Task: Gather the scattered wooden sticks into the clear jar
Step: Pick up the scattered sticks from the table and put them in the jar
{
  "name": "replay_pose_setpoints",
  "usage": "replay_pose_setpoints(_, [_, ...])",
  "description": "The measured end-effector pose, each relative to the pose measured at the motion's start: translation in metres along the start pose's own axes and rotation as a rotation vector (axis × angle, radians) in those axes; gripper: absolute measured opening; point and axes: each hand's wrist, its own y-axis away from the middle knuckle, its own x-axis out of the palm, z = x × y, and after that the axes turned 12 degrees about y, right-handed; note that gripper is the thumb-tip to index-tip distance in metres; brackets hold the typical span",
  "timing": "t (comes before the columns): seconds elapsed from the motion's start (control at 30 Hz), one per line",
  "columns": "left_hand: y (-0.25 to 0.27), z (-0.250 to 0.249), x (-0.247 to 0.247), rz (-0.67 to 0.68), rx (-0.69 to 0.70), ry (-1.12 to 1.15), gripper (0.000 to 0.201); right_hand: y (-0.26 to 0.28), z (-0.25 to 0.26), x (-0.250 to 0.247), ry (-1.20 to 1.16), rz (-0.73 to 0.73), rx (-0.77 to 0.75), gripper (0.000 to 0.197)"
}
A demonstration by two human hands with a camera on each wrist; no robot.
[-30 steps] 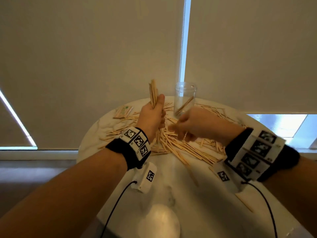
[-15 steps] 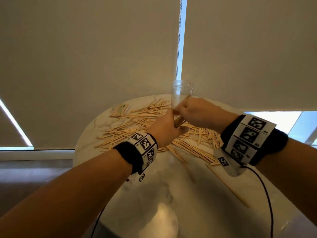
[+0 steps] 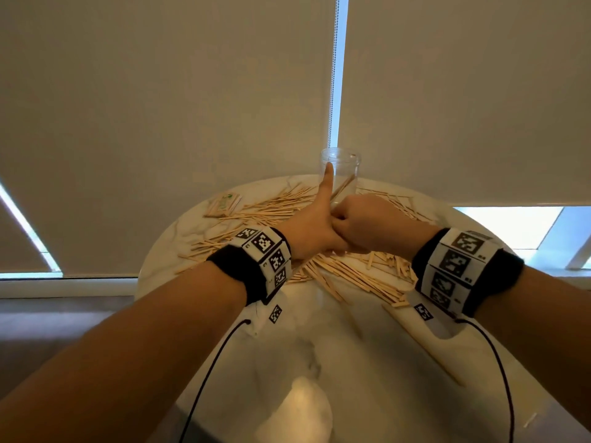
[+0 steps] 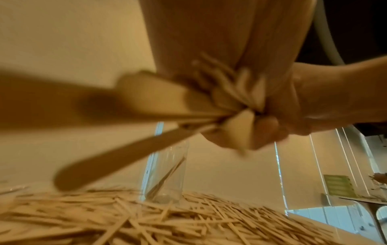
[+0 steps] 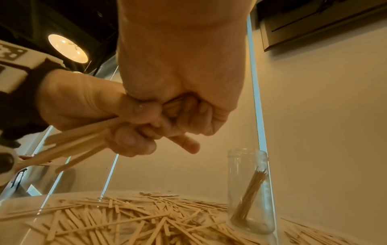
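The clear jar (image 3: 340,174) stands upright at the table's far side with a few wooden sticks (image 5: 251,190) leaning inside. My left hand (image 3: 311,228) and right hand (image 3: 364,222) are pressed together just in front of it, the left thumb pointing up against the glass. Both hands grip one bundle of sticks (image 5: 79,137); the right hand (image 5: 180,66) is a tight fist round it, and the stick ends jut out past the left hand (image 4: 209,41). In the head view the hands hide the bundle. Scattered sticks (image 3: 361,273) cover the table under and around the hands.
The round marble table (image 3: 287,362) has bare top near me, with one long stick (image 3: 422,343) lying at the right front. A small flat packet (image 3: 222,204) lies at the far left. Roller blinds hang close behind the jar. Cables trail from both wristbands.
My left hand brought its upright bundle right and forward to the jar. My right hand left the pile, met it and closed round the bundle.
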Motion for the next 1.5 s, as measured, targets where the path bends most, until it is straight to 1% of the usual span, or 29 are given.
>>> replay_pose_setpoints(0.1, [0.003,-0.017,-0.01,0.08,-0.086,-0.024,0.137,0.003,-0.011,-0.004,0.052,-0.044,0.0,0.046])
replay_pose_setpoints(0.13, [0.006,-0.023,-0.015,0.066,-0.112,-0.056,0.131,0.006,-0.018,-0.005,0.042,-0.059,0.017,0.047])
replay_pose_setpoints(0.17, [0.007,-0.027,-0.02,0.016,-0.116,-0.091,0.12,0.008,-0.027,-0.005,0.019,-0.079,0.048,0.048])
replay_pose_setpoints(0.2, [0.006,-0.028,-0.025,-0.078,-0.111,-0.135,0.105,0.011,-0.036,-0.005,-0.016,-0.104,0.09,0.051])
replay_pose_setpoints(0.23, [0.004,-0.027,-0.03,-0.206,-0.106,-0.168,0.091,0.012,-0.044,-0.004,-0.054,-0.134,0.142,0.052])
replay_pose_setpoints(0.27, [0.003,-0.024,-0.034,-0.347,-0.116,-0.166,0.083,0.013,-0.051,-0.003,-0.084,-0.161,0.195,0.052])
replay_pose_setpoints(0.3, [0.001,-0.02,-0.036,-0.467,-0.144,-0.119,0.081,0.013,-0.056,-0.003,-0.108,-0.185,0.235,0.052])
replay_pose_setpoints(0.33, [-0.002,-0.015,-0.035,-0.54,-0.198,-0.027,0.083,0.012,-0.058,-0.004,-0.131,-0.204,0.263,0.052])
replay_pose_setpoints(0.37, [-0.003,-0.011,-0.033,-0.573,-0.263,0.112,0.084,0.012,-0.057,-0.004,-0.16,-0.219,0.278,0.051])
replay_pose_setpoints(0.43, [-0.006,-0.011,-0.02,-0.569,-0.365,0.488,0.079,0.011,-0.048,-0.005,-0.217,-0.246,0.283,0.051])
replay_pose_setpoints(0.5, [-0.008,-0.017,-0.006,-0.554,-0.343,0.811,0.066,0.011,-0.034,-0.001,-0.226,-0.281,0.271,0.052])
replay_pose_setpoints(0.53, [-0.008,-0.021,0.0,-0.572,-0.311,0.883,0.059,0.01,-0.026,0.001,-0.213,-0.307,0.273,0.052])
replay_pose_setpoints(0.57, [-0.009,-0.023,0.003,-0.596,-0.28,0.904,0.051,0.01,-0.021,0.004,-0.2,-0.337,0.281,0.052])
replay_pose_setpoints(0.63, [-0.009,-0.025,0.002,-0.605,-0.241,0.878,0.036,0.009,-0.014,0.007,-0.179,-0.387,0.284,0.052])
replay_pose_setpoints(0.7, [-0.008,-0.024,-0.002,-0.571,-0.262,0.818,0.026,0.008,-0.015,0.007,-0.163,-0.41,0.251,0.052])
replay_pose_setpoints(0.77, [-0.008,-0.02,-0.003,-0.549,-0.332,0.656,0.024,0.007,-0.018,0.006,-0.177,-0.412,0.226,0.051])
replay_pose_setpoints(0.83, [-0.01,-0.013,-0.003,-0.559,-0.37,0.503,0.026,0.006,-0.02,0.006,-0.187,-0.428,0.204,0.05])
replay_pose_setpoints(0.9, [-0.015,-0.008,-0.004,-0.587,-0.377,0.516,0.025,0.005,-0.021,0.009,-0.108,-0.487,0.16,0.05])
replay_pose_setpoints(1.0, [-0.021,-0.004,-0.01,-0.615,-0.382,0.633,0.022,0.005,-0.022,0.013,0.204,-0.599,0.072,0.054])
replay_pose_setpoints(1.07, [-0.023,-0.004,-0.012,-0.591,-0.393,0.703,0.021,0.003,-0.024,0.011,0.341,-0.583,0.056,0.059])
replay_pose_setpoints(1.17, [-0.029,-0.005,-0.013,-0.508,-0.388,0.816,0.025,-0.006,-0.032,0.0,0.367,-0.524,0.092,0.063])
replay_pose_setpoints(1.2, [-0.032,-0.005,-0.016,-0.501,-0.375,0.851,0.031,-0.011,-0.037,-0.005,0.342,-0.503,0.115,0.062])
replay_pose_setpoints(1.27, [-0.044,-0.001,-0.025,-0.539,-0.345,0.858,0.048,-0.023,-0.051,-0.016,0.282,-0.478,0.186,0.059])
replay_pose_setpoints(1.3, [-0.051,0.002,-0.032,-0.566,-0.336,0.812,0.053,-0.03,-0.061,-0.023,0.252,-0.474,0.235,0.056])
replay_pose_setpoints(1.33, [-0.058,0.005,-0.039,-0.591,-0.33,0.746,0.052,-0.04,-0.072,-0.031,0.217,-0.471,0.284,0.053])
replay_pose_setpoints(1.37, [-0.064,0.007,-0.045,-0.601,-0.326,0.68,0.046,-0.051,-0.085,-0.039,0.184,-0.468,0.326,0.05])
replay_pose_setpoints(1.43, [-0.077,0.009,-0.055,-0.569,-0.32,0.569,0.03,-0.079,-0.11,-0.051,0.175,-0.468,0.382,0.045])
replay_pose_setpoints(1.47, [-0.086,0.011,-0.061,-0.538,-0.314,0.489,0.029,-0.095,-0.12,-0.055,0.196,-0.465,0.397,0.042])
replay_pose_setpoints(1.5, [-0.097,0.015,-0.065,-0.511,-0.306,0.381,0.034,-0.11,-0.127,-0.058,0.222,-0.449,0.401,0.04])
